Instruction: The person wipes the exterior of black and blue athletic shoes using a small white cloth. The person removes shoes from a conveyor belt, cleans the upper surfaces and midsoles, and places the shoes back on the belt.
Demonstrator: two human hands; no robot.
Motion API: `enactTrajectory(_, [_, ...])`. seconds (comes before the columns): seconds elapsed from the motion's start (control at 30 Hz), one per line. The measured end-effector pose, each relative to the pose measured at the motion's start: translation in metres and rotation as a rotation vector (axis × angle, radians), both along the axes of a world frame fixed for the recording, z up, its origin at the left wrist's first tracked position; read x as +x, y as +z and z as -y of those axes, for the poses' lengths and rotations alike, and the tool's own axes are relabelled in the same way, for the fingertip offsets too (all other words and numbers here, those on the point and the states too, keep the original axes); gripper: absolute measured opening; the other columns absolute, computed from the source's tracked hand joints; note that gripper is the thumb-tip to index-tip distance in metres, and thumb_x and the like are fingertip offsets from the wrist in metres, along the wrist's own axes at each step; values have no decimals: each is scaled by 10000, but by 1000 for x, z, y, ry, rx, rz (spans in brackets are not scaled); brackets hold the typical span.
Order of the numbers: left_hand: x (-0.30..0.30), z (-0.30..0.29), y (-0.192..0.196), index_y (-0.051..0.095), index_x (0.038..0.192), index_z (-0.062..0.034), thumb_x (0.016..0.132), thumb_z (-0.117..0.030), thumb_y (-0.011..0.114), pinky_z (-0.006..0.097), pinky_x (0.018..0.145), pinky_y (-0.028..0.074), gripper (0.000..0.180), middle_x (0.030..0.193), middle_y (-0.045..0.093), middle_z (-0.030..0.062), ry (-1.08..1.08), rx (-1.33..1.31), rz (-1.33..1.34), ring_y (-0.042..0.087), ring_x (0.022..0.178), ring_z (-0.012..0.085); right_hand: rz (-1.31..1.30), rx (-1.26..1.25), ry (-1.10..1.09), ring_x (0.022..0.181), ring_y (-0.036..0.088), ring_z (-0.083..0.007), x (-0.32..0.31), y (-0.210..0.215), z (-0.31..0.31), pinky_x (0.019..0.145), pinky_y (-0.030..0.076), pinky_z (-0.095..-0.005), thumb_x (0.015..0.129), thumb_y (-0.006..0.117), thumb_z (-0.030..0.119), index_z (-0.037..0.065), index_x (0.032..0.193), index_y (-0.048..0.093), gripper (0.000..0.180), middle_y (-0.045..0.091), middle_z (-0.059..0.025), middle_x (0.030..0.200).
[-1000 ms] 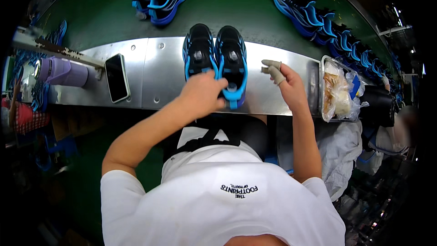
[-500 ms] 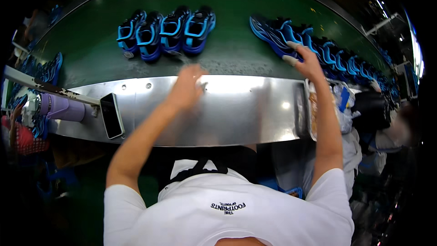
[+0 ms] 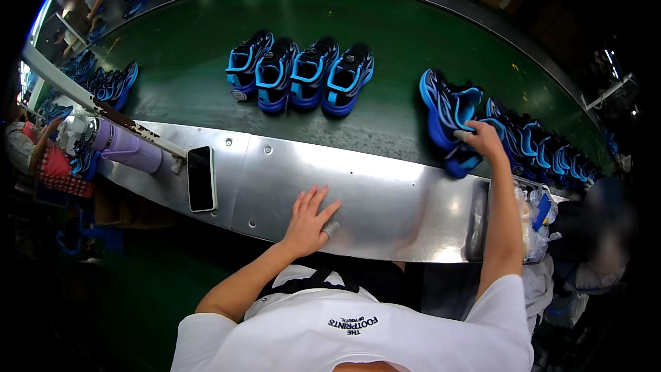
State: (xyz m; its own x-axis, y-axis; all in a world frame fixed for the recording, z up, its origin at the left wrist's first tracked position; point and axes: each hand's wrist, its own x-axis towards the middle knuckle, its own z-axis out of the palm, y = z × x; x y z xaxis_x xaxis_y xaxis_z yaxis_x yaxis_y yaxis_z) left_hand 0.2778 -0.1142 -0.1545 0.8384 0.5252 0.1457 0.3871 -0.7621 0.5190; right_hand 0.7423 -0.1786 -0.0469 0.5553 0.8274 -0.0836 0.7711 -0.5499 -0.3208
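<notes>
My right hand grips a blue-and-black sneaker by its heel collar, with the toe pointing away from me. Below it, partly covered by my fingers, shows another blue shoe part; I cannot tell whether it is a second shoe in the same grip. My left hand is empty, fingers spread over the metal ledge. A grey wrap covers its thumb. Beyond the ledge, several matching sneakers stand side by side, heels toward me. Another row of sneakers runs off to the right of my right hand.
The shoes stand on a green work surface. On the ledge's left lie a phone and a purple tumbler, beside a slanted metal bar. A tray with plastic bags sits at right. People work at far left.
My left hand has drawn back toward me and lowered over the ledge. My right hand has pulled the end sneaker away from the right-hand row. The whole view has shifted.
</notes>
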Motion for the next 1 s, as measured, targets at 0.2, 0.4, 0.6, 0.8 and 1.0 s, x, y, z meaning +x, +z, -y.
enactTrajectory(0.2, [13, -13, 33, 404, 1428, -35, 830, -215, 745, 367, 1042, 381, 712, 1378, 451, 161, 297, -481, 383, 469, 1245, 277, -303, 49, 280, 721, 654, -285, -188, 42, 27, 648, 501, -355, 776, 759, 316, 68, 927, 716, 294, 676, -142, 778])
enactTrajectory(0.4, [15, -17, 80, 562, 1263, -54, 768, -115, 752, 365, 915, 454, 534, 1191, 540, 138, 320, -101, 393, 552, 1075, 315, -402, 240, 565, 729, 620, -299, -293, 38, 67, 647, 494, -390, 766, 757, 183, 68, 952, 684, 231, 623, -140, 768])
enactTrajectory(0.6, [-3, -31, 117, 603, 1184, -65, 711, 1, 701, 364, 845, 498, 488, 1083, 582, 132, 328, -117, 258, 600, 999, 316, -283, 454, 357, 898, 608, -244, -263, 89, 78, 793, 513, -345, 744, 774, 122, 110, 1178, 662, 448, 668, -67, 1102])
enactTrajectory(0.8, [11, -24, 121, 640, 1017, -91, 665, 40, 702, 407, 798, 511, 380, 1012, 642, 81, 41, 45, 87, 614, 953, 318, -163, 379, 412, 988, 598, -252, -257, 18, 60, 869, 502, -345, 689, 749, -46, 83, 1111, 659, 451, 662, -69, 1096])
enactTrajectory(1.0, [5, -12, 123, 656, 1001, -113, 671, 113, 638, 389, 813, 507, 401, 1022, 643, 75, 79, -129, 92, 611, 985, 313, -780, 404, 37, 951, 648, -131, -254, 18, 60, 855, 500, -261, 818, 642, -98, -16, 1078, 659, 273, 695, -67, 1024])
